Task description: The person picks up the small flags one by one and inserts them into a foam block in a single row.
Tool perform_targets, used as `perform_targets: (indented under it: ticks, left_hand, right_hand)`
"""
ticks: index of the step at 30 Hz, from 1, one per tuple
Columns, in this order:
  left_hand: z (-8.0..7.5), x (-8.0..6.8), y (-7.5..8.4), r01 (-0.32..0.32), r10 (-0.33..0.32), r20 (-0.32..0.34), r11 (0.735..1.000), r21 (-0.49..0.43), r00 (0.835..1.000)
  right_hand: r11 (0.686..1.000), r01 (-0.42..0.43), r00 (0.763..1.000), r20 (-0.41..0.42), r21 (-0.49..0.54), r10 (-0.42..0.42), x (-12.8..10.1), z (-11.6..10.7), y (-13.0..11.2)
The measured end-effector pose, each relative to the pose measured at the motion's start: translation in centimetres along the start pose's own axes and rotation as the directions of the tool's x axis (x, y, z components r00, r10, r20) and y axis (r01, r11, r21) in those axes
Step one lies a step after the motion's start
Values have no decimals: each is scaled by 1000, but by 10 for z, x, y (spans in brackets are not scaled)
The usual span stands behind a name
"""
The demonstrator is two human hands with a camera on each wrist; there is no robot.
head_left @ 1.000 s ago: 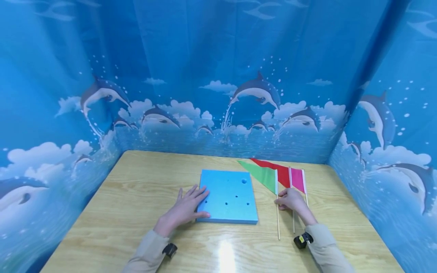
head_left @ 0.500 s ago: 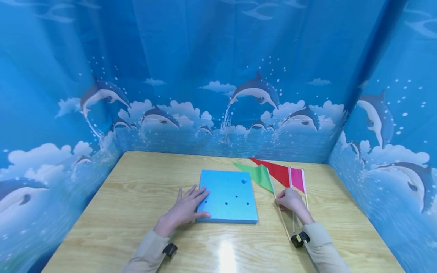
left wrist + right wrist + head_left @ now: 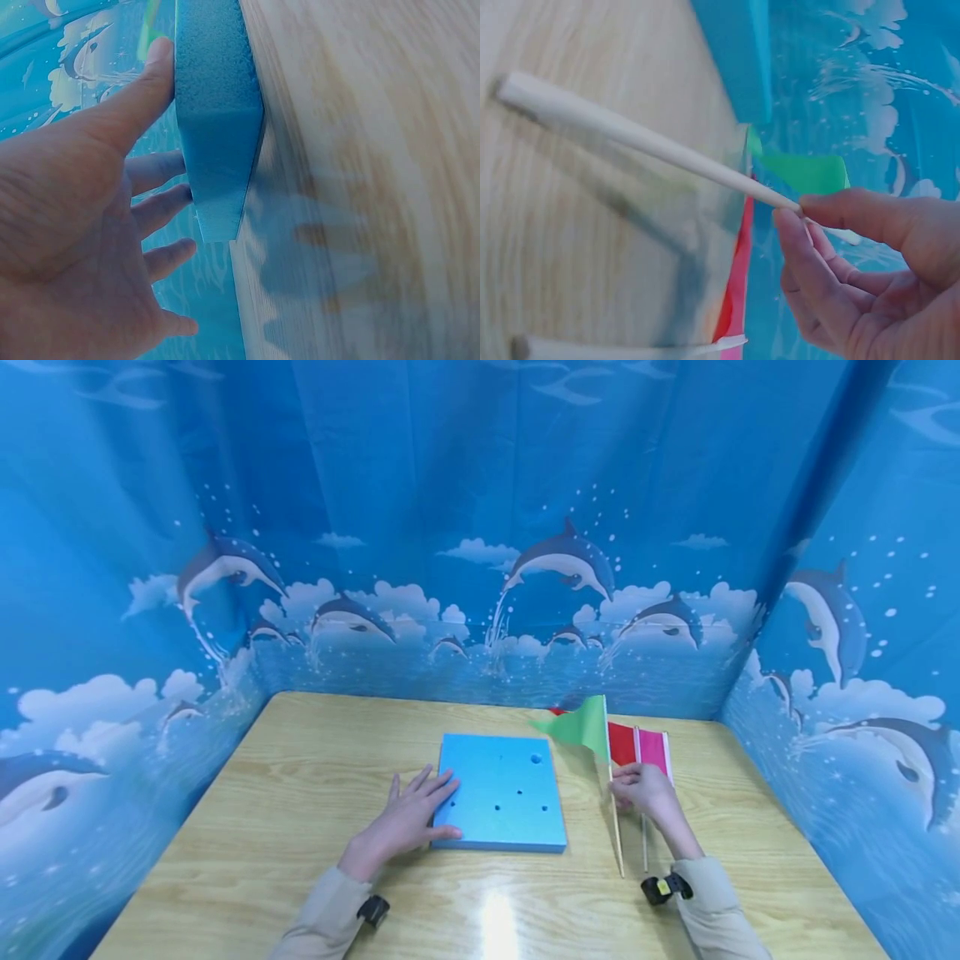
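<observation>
A blue foam block (image 3: 487, 777) with several holes in its top lies on the table. My left hand (image 3: 408, 818) rests on its left edge, fingers spread and straight; in the left wrist view the thumb (image 3: 142, 90) lies along the top side. My right hand (image 3: 648, 789) pinches the wooden stick of a green flag (image 3: 588, 725) between thumb and fingertips. The flag is tilted, its cloth end raised, and the stick's lower end is near the table in the right wrist view. Partly behind that hand lie a red flag (image 3: 621, 745) and a pink flag (image 3: 654, 748).
The wooden table (image 3: 322, 752) is bordered at the back and sides by a blue curtain (image 3: 420, 527) printed with dolphins. A black wrist camera (image 3: 660, 889) sits on the right sleeve, another camera (image 3: 373, 910) on the left.
My right hand has taken up the green flag from the table; its cloth end has risen and now overlaps the red flag. My left hand and the foam block have stayed put.
</observation>
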State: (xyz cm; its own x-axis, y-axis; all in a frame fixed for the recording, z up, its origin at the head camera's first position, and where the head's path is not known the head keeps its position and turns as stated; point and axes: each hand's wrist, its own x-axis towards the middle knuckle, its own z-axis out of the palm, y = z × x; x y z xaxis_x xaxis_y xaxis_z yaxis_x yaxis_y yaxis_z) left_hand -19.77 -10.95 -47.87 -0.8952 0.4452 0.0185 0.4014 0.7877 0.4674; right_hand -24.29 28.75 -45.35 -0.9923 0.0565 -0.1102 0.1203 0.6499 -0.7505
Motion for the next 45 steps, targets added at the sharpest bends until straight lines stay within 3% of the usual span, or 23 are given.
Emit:
perform_targets:
  ticks: [6,12,22,29,37,45]
  left_hand:
    - [-1,-1,0,2,-2,1,1000,-1,1000]
    - [1,-1,-1,3,-3,-2,1000,-1,1000]
    - [2,0,-5,8,-8,-3,1000,-25,1000]
    - [2,-1,-6,16,-16,8,999,-27,1000]
    - [2,-2,-6,24,-24,18,999,-34,1000]
    - [1,0,-7,14,-14,19,1000,-11,1000]
  right_hand:
    - [988,52,999,-17,147,-50,-2,0,-11]
    - [964,48,999,-19,262,-45,-4,3,-23]
    - [937,63,998,-28,344,-57,-3,13,-46]
    - [878,121,992,-34,464,-119,1,34,-76]
    - [813,206,977,-64,544,-205,3,74,-122]
    - [729,348,930,-123,589,-345,-1,116,-153]
